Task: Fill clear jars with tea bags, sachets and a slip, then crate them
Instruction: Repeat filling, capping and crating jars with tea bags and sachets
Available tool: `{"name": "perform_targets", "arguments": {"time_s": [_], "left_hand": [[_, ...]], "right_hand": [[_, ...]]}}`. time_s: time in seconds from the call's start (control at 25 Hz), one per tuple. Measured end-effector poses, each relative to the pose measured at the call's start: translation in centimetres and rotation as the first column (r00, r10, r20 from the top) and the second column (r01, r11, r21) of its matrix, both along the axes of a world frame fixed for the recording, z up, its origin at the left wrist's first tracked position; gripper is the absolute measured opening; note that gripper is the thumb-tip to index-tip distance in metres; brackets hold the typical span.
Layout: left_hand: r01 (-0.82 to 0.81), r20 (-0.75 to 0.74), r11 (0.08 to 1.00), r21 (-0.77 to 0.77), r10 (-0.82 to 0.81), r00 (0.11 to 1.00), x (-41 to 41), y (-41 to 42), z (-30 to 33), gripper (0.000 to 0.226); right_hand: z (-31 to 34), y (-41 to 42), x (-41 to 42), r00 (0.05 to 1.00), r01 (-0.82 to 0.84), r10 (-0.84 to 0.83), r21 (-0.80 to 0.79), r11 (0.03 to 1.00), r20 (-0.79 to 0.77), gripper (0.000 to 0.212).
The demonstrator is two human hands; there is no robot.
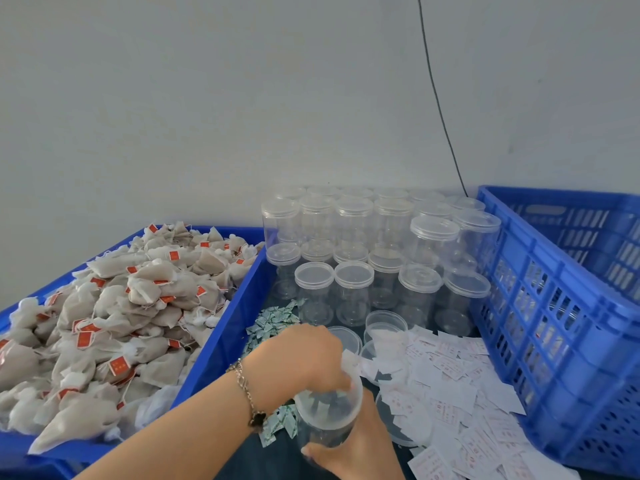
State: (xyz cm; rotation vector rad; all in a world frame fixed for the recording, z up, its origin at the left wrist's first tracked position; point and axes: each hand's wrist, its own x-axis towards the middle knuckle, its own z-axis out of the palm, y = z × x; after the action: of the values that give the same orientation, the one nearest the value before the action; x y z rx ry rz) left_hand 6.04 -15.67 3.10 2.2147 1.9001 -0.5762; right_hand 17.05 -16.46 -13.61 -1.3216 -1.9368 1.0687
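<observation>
Open clear jar [329, 415], held at the near edge of the desk [277, 455]; filling under way.

Right hand [360, 448] wraps the jar's lower body; left hand [298, 358] is curled at its rim, apparently dropping something in. Tea bags [114, 313] heaped in the left blue crate [221, 337]; sachets [270, 323], slips [460, 386] and lidded empty jars [353, 258] behind; second crate [554, 306] right. Risk: a light jar tilting in a one-hand hold, spilling contents; loose slips snagging. Unclear: the jar's contents, the left fingertips, crate depth; right crate cut off.
</observation>
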Motion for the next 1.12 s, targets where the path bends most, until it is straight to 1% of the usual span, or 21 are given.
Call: {"name": "perform_targets", "arguments": {"time_s": [0.04,0.08,0.12,0.16,0.2,0.28,0.32,0.36,0.4,0.44,0.48,0.52,0.56,0.6,0.64,0.68,0.76,0.8,0.88,1.0,1.12], "left_hand": [[0.075,0.077,0.994,-0.079,-0.069,0.995,-0.1,0.2,-0.5,0.054],[0.137,0.134,0.979,-0.148,-0.118,0.984,0.0,0.1,-0.6,0.073],[0.187,0.166,0.964,-0.189,-0.156,0.974,0.1,-0.1,-0.5,0.083],[0.212,0.157,0.954,-0.211,-0.181,0.971,0.2,-0.1,-0.7,0.084],[0.205,0.149,0.957,-0.207,-0.176,0.973,0.2,0.1,-1.1,0.078],[0.093,0.114,0.978,-0.185,-0.073,0.991,0.6,0.1,-1.4,0.059],[0.006,0.066,0.991,-0.135,0.003,0.998,0.7,0.1,-1.3,0.051],[-0.068,-0.017,0.995,-0.072,0.067,0.998,0.6,0.1,-1.0,0.052],[-0.098,-0.091,0.994,-0.041,0.094,0.991,0.6,0.0,-0.6,0.059],[-0.092,-0.101,0.995,-0.049,0.086,0.991,0.4,0.1,-0.5,0.062],[-0.051,-0.046,0.995,-0.081,0.048,0.998,0.3,0.3,-0.7,0.062],[0.016,0.039,0.991,-0.132,-0.011,0.999,0.2,0.3,-0.9,0.066],[0.079,0.115,0.98,-0.182,-0.058,0.992,0.1,0.0,-1.0,0.081],[0.128,0.137,0.966,-0.223,-0.099,0.986,0.1,-0.5,-1.1,0.099],[0.167,0.094,0.955,-0.246,-0.148,0.984,0.2,-1.0,-1.3,0.111],[0.193,0.041,0.952,-0.239,-0.189,0.981,0.1,-1.2,-1.7,0.113],[0.21,-0.036,0.965,-0.158,-0.218,0.975,0.2,-1.2,-2.0,0.101],[0.204,-0.035,0.973,-0.105,-0.209,0.977,0.1,-1.0,-1.6,0.094],[0.18,-0.03,0.983,-0.017,-0.181,0.983,-0.2,-0.6,-1.2,0.082],[0.111,-0.052,0.991,0.071,-0.107,0.993,0.5,-0.3,-1.0,0.07],[-0.062,-0.023,0.997,0.038,0.063,0.998,1.0,-0.2,-1.6,0.069]], "right_hand": [[-0.2,0.2,-0.1,1.0,-0.003,0.003,0.007,1.0,0.007,0.081],[-0.2,0.2,-0.1,1.0,-0.013,0.013,0.017,1.0,0.003,0.08],[-0.5,0.2,0.0,1.0,-0.007,0.007,0.014,1.0,-0.002,0.079],[-0.5,0.1,0.1,1.0,0.002,-0.002,0.022,1.0,-0.005,0.078],[-0.4,0.1,0.0,1.0,-0.006,0.006,0.018,1.0,-0.001,0.077],[-0.2,0.2,-0.4,0.999,-0.031,0.033,0.042,0.999,-0.03,0.078],[0.2,0.1,-0.5,0.997,-0.047,0.051,0.069,0.997,-0.059,0.081],[0.3,0.1,-0.5,0.994,-0.053,0.062,0.106,0.993,-0.087,0.085],[0.1,0.0,-0.3,0.99,-0.054,0.07,0.124,0.991,-0.123,0.089],[0.1,0.0,-0.2,0.988,-0.049,0.064,0.105,0.993,-0.141,0.092],[0.0,-0.2,0.2,0.99,-0.038,0.048,0.075,0.996,-0.13,0.093],[0.2,-0.1,0.0,0.993,-0.023,0.029,0.05,0.998,-0.119,0.093],[0.1,-0.1,-0.2,0.993,-0.011,0.016,0.045,0.999,-0.114,0.095],[0.3,-0.1,-0.5,0.998,0.004,0.0,0.056,0.998,-0.069,0.099],[0.7,-0.1,-0.9,1.0,0.019,-0.019,0.064,0.998,0.007,0.104],[0.9,-0.1,-1.0,0.999,0.03,-0.032,0.056,0.998,0.029,0.107],[0.5,-0.2,-0.7,0.996,-0.011,0.016,0.056,0.998,-0.091,0.099],[0.4,-0.2,-0.5,0.994,-0.033,0.039,0.057,0.998,-0.098,0.095],[0.5,-0.7,0.2,0.993,-0.057,0.059,0.024,0.998,-0.098,0.091],[0.8,-0.3,-0.3,0.996,-0.055,0.062,0.102,0.993,-0.065,0.093],[0.2,-0.4,-0.6,1.0,-0.004,0.006,0.076,0.997,-0.016,0.097]]}}
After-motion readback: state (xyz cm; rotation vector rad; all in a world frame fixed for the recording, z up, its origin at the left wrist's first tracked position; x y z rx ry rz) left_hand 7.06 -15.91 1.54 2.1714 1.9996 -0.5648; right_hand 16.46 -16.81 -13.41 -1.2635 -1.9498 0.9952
